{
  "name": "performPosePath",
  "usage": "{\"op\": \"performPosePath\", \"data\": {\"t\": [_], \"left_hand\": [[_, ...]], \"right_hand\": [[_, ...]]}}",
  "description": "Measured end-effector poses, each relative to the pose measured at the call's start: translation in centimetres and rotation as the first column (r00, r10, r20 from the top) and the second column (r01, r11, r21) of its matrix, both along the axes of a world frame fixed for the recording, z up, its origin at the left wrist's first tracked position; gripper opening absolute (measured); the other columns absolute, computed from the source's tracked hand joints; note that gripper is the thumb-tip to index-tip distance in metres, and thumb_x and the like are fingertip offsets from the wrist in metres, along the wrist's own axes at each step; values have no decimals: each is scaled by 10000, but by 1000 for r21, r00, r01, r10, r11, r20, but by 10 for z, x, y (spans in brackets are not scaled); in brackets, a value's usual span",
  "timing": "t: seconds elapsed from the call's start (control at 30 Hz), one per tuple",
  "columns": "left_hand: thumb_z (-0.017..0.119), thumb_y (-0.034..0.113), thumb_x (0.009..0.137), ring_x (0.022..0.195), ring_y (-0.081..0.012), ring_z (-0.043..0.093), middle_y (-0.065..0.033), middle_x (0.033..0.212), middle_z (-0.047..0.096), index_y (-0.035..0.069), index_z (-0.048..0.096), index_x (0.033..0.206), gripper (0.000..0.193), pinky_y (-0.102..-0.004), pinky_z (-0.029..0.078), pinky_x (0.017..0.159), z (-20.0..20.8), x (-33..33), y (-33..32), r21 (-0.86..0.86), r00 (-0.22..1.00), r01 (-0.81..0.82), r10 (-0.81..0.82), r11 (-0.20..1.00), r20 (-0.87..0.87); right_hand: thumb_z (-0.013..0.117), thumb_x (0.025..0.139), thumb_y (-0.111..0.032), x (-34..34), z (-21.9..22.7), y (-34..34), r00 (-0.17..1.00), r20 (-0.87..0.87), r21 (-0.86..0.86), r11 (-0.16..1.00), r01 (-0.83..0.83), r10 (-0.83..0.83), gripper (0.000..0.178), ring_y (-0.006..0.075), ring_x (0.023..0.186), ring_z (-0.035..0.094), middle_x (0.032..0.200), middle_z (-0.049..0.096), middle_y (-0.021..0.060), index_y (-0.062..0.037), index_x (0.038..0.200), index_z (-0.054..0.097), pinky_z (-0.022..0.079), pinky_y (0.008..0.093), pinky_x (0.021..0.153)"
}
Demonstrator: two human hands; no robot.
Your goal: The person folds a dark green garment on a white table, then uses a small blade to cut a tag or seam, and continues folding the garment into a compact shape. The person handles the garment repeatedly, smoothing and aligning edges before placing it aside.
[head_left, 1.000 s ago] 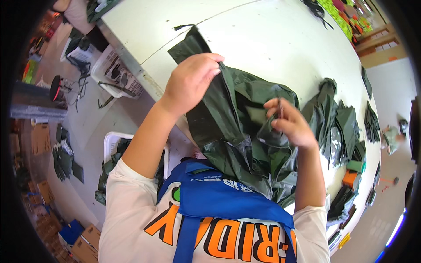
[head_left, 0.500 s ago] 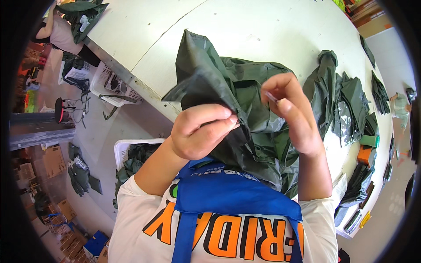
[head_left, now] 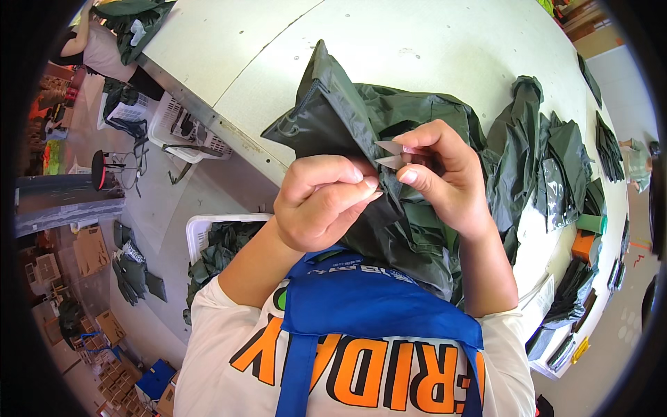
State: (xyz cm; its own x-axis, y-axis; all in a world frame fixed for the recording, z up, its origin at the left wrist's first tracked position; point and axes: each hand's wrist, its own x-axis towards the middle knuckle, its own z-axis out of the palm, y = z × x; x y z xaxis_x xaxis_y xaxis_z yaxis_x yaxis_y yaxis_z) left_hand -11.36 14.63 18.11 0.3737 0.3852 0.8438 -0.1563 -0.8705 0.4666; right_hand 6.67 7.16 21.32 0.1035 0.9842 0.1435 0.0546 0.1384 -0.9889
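Observation:
My left hand (head_left: pixel 323 201) pinches the edge of a dark green, shiny fabric piece (head_left: pixel 333 115), which looks like a bag or a garment part. A folded corner of it stands up above my fingers, and a dark cord lies along that corner. In my right hand (head_left: pixel 451 184) is a pair of thread snips (head_left: pixel 390 162), its two pointed blades spread apart. The blade tips reach the fabric edge just above my left fingertips. More of the same fabric lies bunched under both hands. The snips' handle is mostly hidden by my fingers.
A white table (head_left: pixel 271 83) spreads ahead. On its right lie dark green fabric pieces (head_left: pixel 566 149), a green roll (head_left: pixel 590 224) and an orange box (head_left: pixel 584 246). Beside the table at left stand a fabric-filled white basket (head_left: pixel 198 236) and another basket (head_left: pixel 163 125); a person (head_left: pixel 111 52) works beyond.
My right hand has moved slightly left, bringing the snips to the fabric edge with their blades spread. My left hand keeps its pinch; the raised corner has turned and shows its cord.

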Motion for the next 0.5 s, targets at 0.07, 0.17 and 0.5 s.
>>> {"op": "performPosePath", "data": {"t": [0.07,0.17,0.5], "left_hand": [[749,-133,660,806,-170,586,-99,976,531,-1,643,885,281,-239,518,641,1,0,0,1,1000,-9,9,1000,0],[749,-129,658,803,-170,583,-97,968,533,1,643,884,281,-241,519,646,0,-3,0,-25,1000,0,0,1000,-12],[759,-98,672,805,-179,586,-91,958,547,16,648,885,267,-247,517,660,-1,-3,-2,-33,999,-26,25,999,-31]], "right_hand": [[733,823,-97,0,-4,-1,999,-37,-12,1000,1,-2,260,34,749,503,841,557,-6,-10,1018,585,448,193,671],[733,822,-91,2,-8,-2,999,-46,-40,999,-17,15,250,33,748,501,845,554,-14,-13,1011,590,449,192,681],[747,813,-141,-1,-10,5,983,-182,12,1000,11,-9,308,35,740,487,840,546,-20,-17,1032,570,434,191,694]]}}
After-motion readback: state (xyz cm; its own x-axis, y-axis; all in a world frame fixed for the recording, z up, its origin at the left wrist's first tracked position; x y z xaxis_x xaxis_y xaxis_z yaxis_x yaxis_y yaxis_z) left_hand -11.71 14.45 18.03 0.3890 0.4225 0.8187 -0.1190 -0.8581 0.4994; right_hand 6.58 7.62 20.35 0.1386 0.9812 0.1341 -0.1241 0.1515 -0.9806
